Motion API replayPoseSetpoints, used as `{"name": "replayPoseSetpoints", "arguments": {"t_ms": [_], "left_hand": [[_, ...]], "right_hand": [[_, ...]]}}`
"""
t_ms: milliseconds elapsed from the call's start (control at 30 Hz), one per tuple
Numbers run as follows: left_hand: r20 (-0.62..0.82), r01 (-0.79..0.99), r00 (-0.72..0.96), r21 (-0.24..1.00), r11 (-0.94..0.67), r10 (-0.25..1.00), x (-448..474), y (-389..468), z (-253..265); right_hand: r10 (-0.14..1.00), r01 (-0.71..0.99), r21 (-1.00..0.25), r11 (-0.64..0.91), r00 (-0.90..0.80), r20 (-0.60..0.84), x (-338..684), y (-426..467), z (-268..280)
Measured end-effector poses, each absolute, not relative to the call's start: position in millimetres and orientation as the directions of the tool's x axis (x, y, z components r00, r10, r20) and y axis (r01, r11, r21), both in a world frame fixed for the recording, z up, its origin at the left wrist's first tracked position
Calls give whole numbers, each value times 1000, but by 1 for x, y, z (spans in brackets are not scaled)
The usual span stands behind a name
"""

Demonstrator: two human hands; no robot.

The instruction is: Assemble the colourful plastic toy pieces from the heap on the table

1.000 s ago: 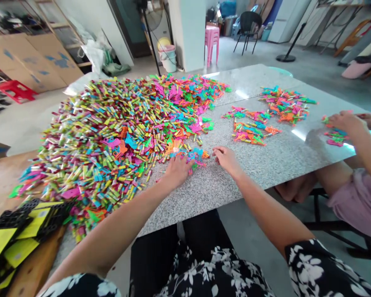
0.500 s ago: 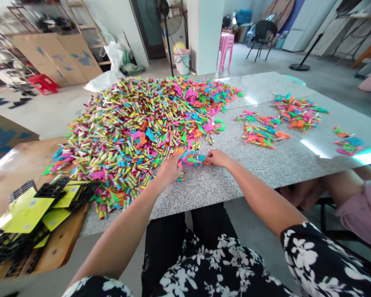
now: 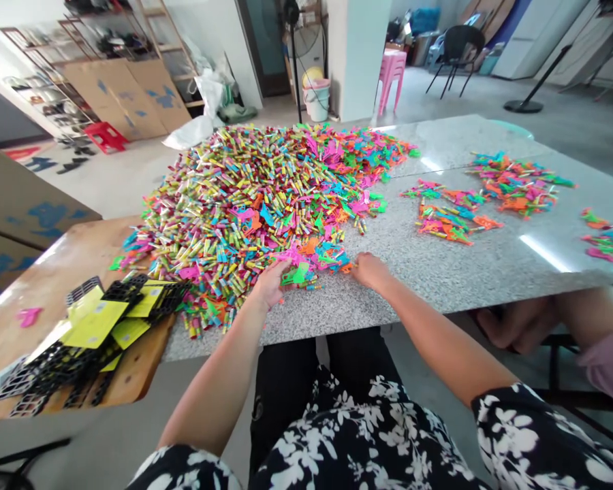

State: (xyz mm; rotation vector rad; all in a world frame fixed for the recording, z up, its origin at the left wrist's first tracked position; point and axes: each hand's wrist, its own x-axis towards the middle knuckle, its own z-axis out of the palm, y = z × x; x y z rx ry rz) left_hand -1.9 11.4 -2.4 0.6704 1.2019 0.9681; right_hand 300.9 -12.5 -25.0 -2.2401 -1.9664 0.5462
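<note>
Compared with half a second ago, the person's left hand (image 3: 270, 284) is sitting farther left, at the near edge of a large multicoloured heap of small plastic tubes and shaped pieces (image 3: 255, 184), and a flat bright-green plastic piece (image 3: 300, 273) is now showing just beside its fingers. Those fingers are reaching forward, loosely bent; whether they are gripping anything, one cannot tell. The right hand (image 3: 372, 271) is staying at about the same spot over the grey speckled table (image 3: 332, 307), its fingers curling together beside an orange plastic piece (image 3: 346, 268); whether they are pinching it is too small to tell. Between the two hands, a small cluster of pink, blue, orange and green plastic pieces (image 3: 325, 258) is lying against the front of the heap. The view is turning leftward, so a pink plastic piece (image 3: 29, 316) is now showing whole on the brown wooden board (image 3: 82, 258), where black plastic lattice racks with yellow cards (image 3: 96, 327) are lying
</note>
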Motion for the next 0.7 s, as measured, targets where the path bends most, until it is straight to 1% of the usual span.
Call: {"name": "replayPoseSetpoints", "arguments": {"t_ms": [67,100,167,200,233,267,300,367,433,533,700], "left_hand": [[-441,-232,64,866,443,895,-3,9,-5],[-429,-217,67,875,433,901,-3,8,-5],[-387,-201,70,897,393,919,-1,6,-4],[-359,-194,74,910,366,930,2,4,-2],[-327,-186,83,923,337,941,5,3,0],[-295,-172,95,936,308,951,9,1,3],[-265,-149,114,948,280,957,14,-1,5],[-212,-82,163,970,227,964,23,-5,11],[-162,-18,218,985,170,962,30,-9,15],[-95,25,291,996,91,952,36,-15,21],[-73,55,342,997,58,937,40,-21,22]], "right_hand": [[966,893,-370,-257,245,-79,307,-14,-23],[949,857,-429,-285,314,-3,310,-15,-21],[907,742,-618,-261,407,106,311,-17,-15],[899,647,-733,-212,422,113,308,-20,-11],[909,520,-841,-149,407,91,302,-23,-7],[932,368,-926,-86,358,55,295,-27,-3],[958,207,-978,-38,285,23,286,-31,1],[992,-70,-998,4,129,-5,267,-38,9],[999,-237,-971,2,34,-6,251,-43,14],[1000,-352,-936,-10,15,-17,239,-45,16],[999,-415,-910,-16,28,-30,238,-46,8]]}}
